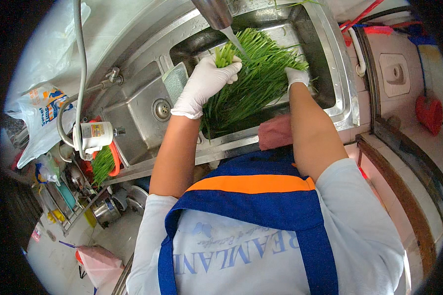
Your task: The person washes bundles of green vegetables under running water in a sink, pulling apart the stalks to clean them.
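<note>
A large heap of long green leafy stalks, like garlic chives, lies in the right basin of a stainless steel sink. Water runs onto it from a metal faucet. My left hand, in a white glove, is closed around a small bunch of the stalks, cut ends pointing up, at the heap's left side. My right hand, also gloved, is at the heap's right edge by the stalk ends; its fingers are partly hidden under the greens, so their grip is unclear.
A green-grey scouring pad rests on the divider between basins. The left basin has a drain. A red cloth hangs over the front rim. At left are a white water heater tap, an orange basket with greens and a plastic bag.
</note>
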Demonstrator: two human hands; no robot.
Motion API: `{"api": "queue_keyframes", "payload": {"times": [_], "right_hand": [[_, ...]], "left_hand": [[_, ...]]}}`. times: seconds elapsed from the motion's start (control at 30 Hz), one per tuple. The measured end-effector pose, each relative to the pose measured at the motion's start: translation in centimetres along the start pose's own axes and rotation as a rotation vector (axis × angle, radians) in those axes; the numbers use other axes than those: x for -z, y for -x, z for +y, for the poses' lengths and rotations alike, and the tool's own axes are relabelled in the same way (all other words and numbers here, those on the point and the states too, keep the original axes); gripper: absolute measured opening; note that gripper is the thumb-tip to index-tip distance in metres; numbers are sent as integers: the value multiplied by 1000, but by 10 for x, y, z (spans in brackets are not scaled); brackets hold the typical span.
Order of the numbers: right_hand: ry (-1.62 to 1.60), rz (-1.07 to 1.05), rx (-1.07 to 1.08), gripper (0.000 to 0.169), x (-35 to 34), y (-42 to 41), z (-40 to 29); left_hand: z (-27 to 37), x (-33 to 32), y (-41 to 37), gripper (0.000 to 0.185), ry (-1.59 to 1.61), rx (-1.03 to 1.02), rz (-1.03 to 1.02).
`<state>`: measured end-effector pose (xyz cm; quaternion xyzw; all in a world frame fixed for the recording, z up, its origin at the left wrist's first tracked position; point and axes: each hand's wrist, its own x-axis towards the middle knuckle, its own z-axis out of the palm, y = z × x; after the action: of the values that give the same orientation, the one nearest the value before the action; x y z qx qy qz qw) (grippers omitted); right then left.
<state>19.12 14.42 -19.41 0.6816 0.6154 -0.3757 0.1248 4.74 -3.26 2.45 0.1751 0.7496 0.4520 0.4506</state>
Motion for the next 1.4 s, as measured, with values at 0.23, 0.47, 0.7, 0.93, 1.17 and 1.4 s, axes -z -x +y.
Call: {"api": "queue_keyframes", "payload": {"times": [0.23, 0.47, 0.7, 0.93, 1.17, 1.4], "right_hand": [[-557, 166, 485, 43, 18, 44, -8], [-752, -712, 711, 26, 65, 129, -68], [-647, -790, 610, 35, 61, 134, -83], [-912, -815, 579, 29, 56, 122, -74], [-906, -810, 576, 26, 70, 125, -74], [-604, -731, 545, 31, 90, 150, -82]], "left_hand": [[-11, 1, -25, 18, 41, -43, 22], [-6, -5, -37, 21, -25, -156, -52], [-6, 28, -32, 19, 121, -89, 21], [-3, 16, -32, 22, -57, -145, -42], [10, -1, -34, 24, 20, -230, 92], [1, 1, -50, 31, 184, -205, -123]]}}
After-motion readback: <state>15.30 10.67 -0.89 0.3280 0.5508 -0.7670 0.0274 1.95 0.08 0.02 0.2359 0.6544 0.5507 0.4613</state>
